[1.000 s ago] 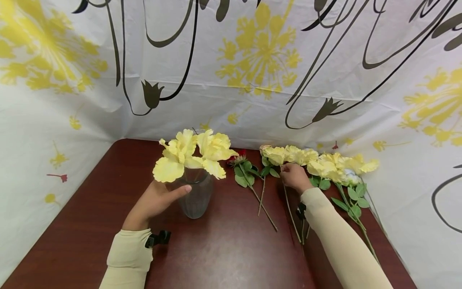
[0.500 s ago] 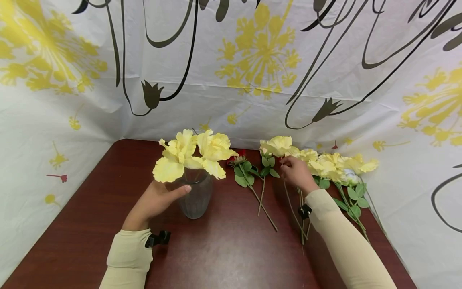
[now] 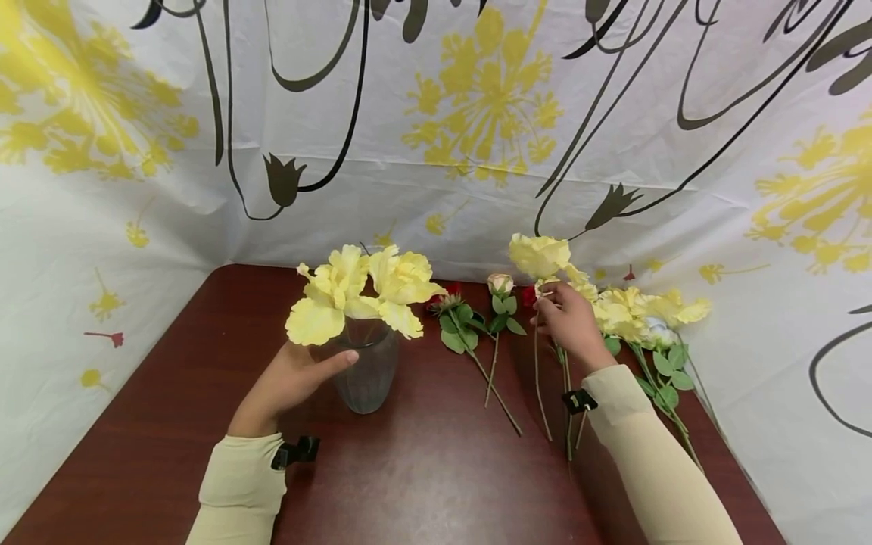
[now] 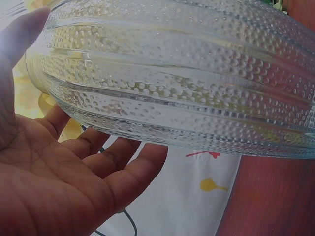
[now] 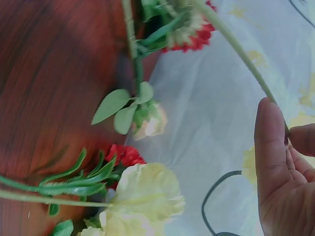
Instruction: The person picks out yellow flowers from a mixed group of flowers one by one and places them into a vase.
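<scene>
In the head view, my left hand [image 3: 294,386] holds a clear glass vase [image 3: 368,375] near its neck, thumb across the front. Two large yellow flowers with ruffled petals [image 3: 320,314] stand in the vase. Close up, the left wrist view has dimpled, ribbed glass [image 4: 187,73] between the thumb and the curved fingers [image 4: 142,172]. At the right, my right hand [image 3: 571,322] pinches the thin stem of another yellow flower [image 3: 540,256], raised upright just below its bloom. The right wrist view shows that stem [image 5: 241,51] between thumb and fingertips; its bloom is mostly out of sight there.
More yellow flowers [image 3: 623,314] lie at the table's back right, with leafy stems [image 3: 671,382]. A pale pink rose [image 3: 500,284] and a red flower [image 3: 453,291] lie between vase and right hand. A patterned white cloth [image 3: 409,204] hangs behind the brown table [image 3: 436,484].
My right hand has lifted a yellow flower from the row, and its bloom now stands higher and slightly to the right. The pink rose is now uncovered. My left hand stays at the vase.
</scene>
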Demonstrator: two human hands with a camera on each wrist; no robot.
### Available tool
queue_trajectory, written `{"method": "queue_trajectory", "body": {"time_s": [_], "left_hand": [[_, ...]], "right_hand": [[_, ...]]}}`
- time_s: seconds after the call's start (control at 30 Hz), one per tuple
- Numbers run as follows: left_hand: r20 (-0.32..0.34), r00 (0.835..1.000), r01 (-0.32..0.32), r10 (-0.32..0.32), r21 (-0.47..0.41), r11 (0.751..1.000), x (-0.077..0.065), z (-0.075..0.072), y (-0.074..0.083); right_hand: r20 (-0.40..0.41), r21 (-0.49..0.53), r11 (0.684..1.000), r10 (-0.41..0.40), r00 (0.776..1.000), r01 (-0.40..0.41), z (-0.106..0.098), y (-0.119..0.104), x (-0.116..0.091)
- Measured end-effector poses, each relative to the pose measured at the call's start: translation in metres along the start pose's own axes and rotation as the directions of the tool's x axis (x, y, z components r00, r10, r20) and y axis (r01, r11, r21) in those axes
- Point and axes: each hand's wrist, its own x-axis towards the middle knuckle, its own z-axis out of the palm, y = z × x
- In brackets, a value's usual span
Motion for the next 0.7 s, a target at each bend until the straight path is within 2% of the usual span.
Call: {"method": "queue_trajectory", "body": {"time_s": [0.17,0.3,0.47,0.6,0.7], "left_hand": [[-0.001,1.0,-0.013,0.013,-0.001,1.0,0.0,-0.001,-0.001],[-0.002,1.0,-0.006,0.006,0.011,1.0,0.0,-0.001,-0.001],[0.002,1.0,0.005,-0.005,0.012,1.0,0.0,-0.001,0.0],[0.003,1.0,0.016,-0.016,0.013,1.0,-0.001,-0.001,0.001],[0.002,1.0,0.029,-0.029,0.03,0.999,-0.002,-0.001,0.001]], "right_hand": [[-0.06,0.068,0.998,0.005,0.998,-0.001,0.0,-0.01,-0.007],[-0.1,0.168,0.986,0.02,0.995,-0.003,-0.001,-0.015,-0.009],[-0.151,0.258,0.963,-0.037,0.988,0.076,-0.002,-0.021,-0.013],[-0.199,0.327,0.935,-0.077,0.977,0.14,0.001,-0.027,-0.018],[-0.251,0.41,0.893,-0.083,0.964,0.184,0.006,-0.031,-0.023]]}}
